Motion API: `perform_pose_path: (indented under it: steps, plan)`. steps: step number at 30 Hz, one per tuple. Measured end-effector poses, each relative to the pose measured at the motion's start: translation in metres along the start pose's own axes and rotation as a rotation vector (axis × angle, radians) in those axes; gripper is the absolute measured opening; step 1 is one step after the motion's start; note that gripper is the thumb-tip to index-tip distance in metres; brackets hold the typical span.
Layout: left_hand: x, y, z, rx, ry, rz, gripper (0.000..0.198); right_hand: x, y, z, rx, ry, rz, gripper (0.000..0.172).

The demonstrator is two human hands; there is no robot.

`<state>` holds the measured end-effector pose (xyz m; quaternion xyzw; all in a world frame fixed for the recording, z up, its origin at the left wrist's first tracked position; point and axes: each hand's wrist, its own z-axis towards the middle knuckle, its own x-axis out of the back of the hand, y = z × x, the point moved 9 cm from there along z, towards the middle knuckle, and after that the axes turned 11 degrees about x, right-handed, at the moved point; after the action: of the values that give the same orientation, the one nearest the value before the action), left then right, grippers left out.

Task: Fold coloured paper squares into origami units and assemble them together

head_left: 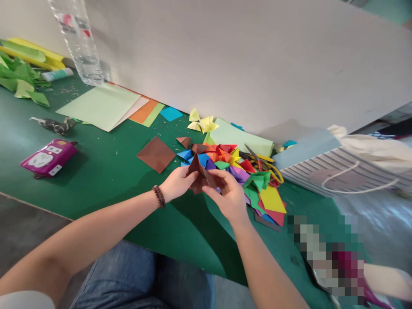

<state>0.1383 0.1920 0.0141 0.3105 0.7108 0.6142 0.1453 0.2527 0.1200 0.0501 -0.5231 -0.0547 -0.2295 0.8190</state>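
Observation:
Between my two hands is a sheet of brown origami paper point(197, 165), partly folded, with a pointed peak standing up. My left hand point(178, 182), a dark beaded bracelet on its wrist, grips the left side with thumb and fingers. On the right side, my right hand point(227, 193) pinches the paper between thumb and fingers. A flat brown paper square point(156, 155) lies to the left of my hands, and a small folded brown piece point(184, 142) lies just beyond them. Behind and right of my hands is a pile of colourful folded paper pieces point(222, 154).
Scissors point(275, 167) with yellow handles lie beside the pile. A striped paper bag point(334, 171) stands at the right, near another person's arm point(388, 279). A plastic bottle point(80, 51), purple power strip point(49, 158), glue stick point(58, 74) and green paper pieces point(21, 77) are at the left.

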Motion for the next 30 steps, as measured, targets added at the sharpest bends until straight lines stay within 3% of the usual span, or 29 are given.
perform_pose_path:
  steps: [2,11,19,26,30]
  plan:
    - [0.003,-0.001,0.001,0.007,0.019,0.013,0.027,-0.003,-0.006,0.002,0.066,-0.055,0.021,0.044]
    - [0.000,0.011,-0.008,-0.025,0.009,0.131,0.023,0.012,0.006,0.000,0.051,0.103,-0.294,0.027]
    - [-0.001,0.014,-0.012,-0.033,0.029,0.140,0.022,0.011,-0.002,0.000,0.094,0.077,-0.333,0.016]
    - [-0.006,0.010,-0.009,-0.030,-0.058,0.023,0.014,0.002,-0.034,0.004,0.391,0.008,-0.432,0.020]
    - [-0.012,0.009,-0.009,-0.007,-0.126,-0.062,0.009,-0.008,-0.039,0.004,0.417,-0.095,-0.459,0.021]
